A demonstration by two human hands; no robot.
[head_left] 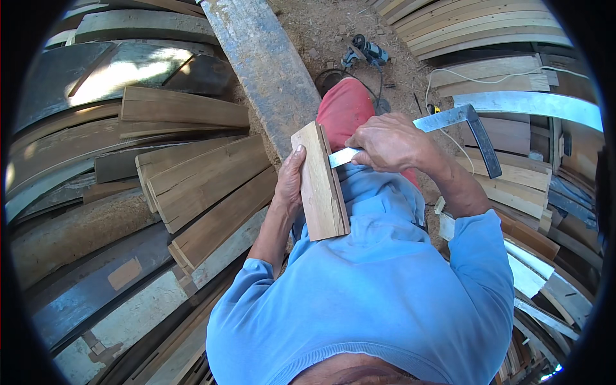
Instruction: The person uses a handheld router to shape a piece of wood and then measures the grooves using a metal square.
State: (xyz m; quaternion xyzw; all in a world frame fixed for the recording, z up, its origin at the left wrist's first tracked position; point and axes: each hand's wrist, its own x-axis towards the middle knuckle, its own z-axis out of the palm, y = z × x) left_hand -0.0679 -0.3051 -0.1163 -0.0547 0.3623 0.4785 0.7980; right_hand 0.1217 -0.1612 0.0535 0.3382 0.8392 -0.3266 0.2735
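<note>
So the biggest thing in play is the wooden block (321, 199), just right of the left hand and left of the right one, tilted a little over the lap. I'd guess it's stiff and solid with some heft, but fine one-handed. Not slippery or fragile I'd think, though the edges could be splintery. Best grab is across its width, around the middle, so it doesn't tip.

Next is the metal square (443, 119), its dark leg sticking out well to the right of the right hand. Probably rigid, lighter than the wood, and smoother, so hold it on the flat of the blade. The blade's other end pokes out left of that hand and meets the block's side; can't tell if it goes into a gap.

Hands: the right hand (393, 141) is curled tight, pinching the blade. The left hand (292, 176) clasps the block's left edge, thumb on the face, fingers mostly hidden.
</note>
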